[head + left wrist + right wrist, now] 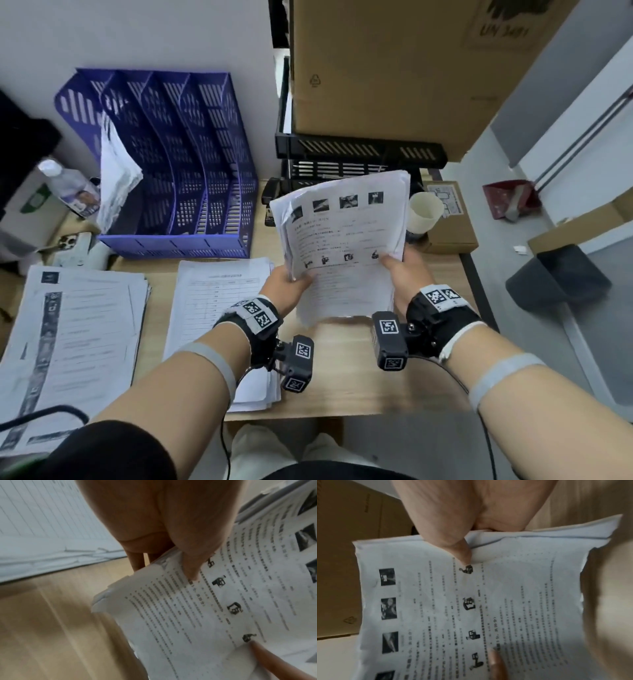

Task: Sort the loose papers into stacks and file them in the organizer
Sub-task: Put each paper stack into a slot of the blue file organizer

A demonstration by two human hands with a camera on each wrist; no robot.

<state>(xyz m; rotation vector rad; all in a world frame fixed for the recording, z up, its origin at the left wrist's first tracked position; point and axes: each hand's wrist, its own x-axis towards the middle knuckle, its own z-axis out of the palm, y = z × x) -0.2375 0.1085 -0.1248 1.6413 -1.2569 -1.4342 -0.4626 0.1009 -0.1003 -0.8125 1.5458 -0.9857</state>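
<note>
Both hands hold up a thick stack of printed papers [346, 240] [214, 608] [471, 608] above the wooden desk. My left hand [287, 284] pinches its left edge, thumb on top. My right hand [404, 270] pinches the right edge the same way. The top sheet shows text and small black pictures. A blue slotted organizer [178, 164] stands at the back left; its leftmost slot holds some papers [116, 178]. Two other paper stacks lie flat on the desk: one at the left [72, 335], one in the middle [212, 308].
A black tray rack [356, 154] carries a large cardboard box [394, 68] behind the held stack. A paper cup [423, 212] and a small box [448, 226] sit to the right. A water bottle [68, 188] and a phone [72, 241] lie at the left.
</note>
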